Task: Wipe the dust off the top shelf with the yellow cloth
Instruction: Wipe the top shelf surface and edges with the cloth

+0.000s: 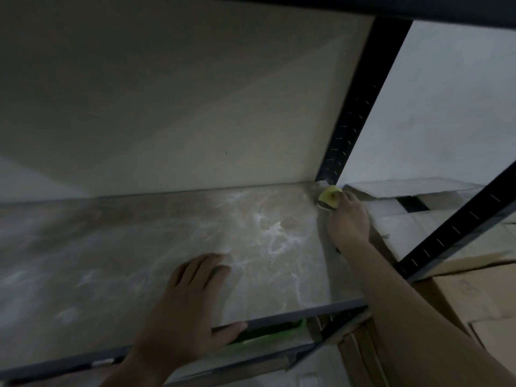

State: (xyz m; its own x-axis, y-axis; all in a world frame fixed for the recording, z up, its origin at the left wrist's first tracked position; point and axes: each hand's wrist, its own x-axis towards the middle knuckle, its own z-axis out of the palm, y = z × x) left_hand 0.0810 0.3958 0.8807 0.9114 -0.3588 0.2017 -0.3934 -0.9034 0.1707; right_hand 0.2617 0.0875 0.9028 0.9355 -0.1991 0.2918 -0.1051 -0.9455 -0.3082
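The top shelf [117, 247] is a brownish board with pale smeared dust streaks. My right hand [347, 222] reaches to its back right corner and grips the bunched yellow cloth [329, 198], pressing it against the board next to the black upright. My left hand [184, 308] lies flat on the shelf near the front edge, fingers straight, thumb along the grey front rail. The underside of the cloth looks dark with dirt.
A black slotted upright post [354, 115] rises at the back right corner, another slanted post [458, 224] at right. Cardboard boxes [474, 297] sit to the right and below. A green object [268, 332] shows under the front rail. A pale wall backs the shelf.
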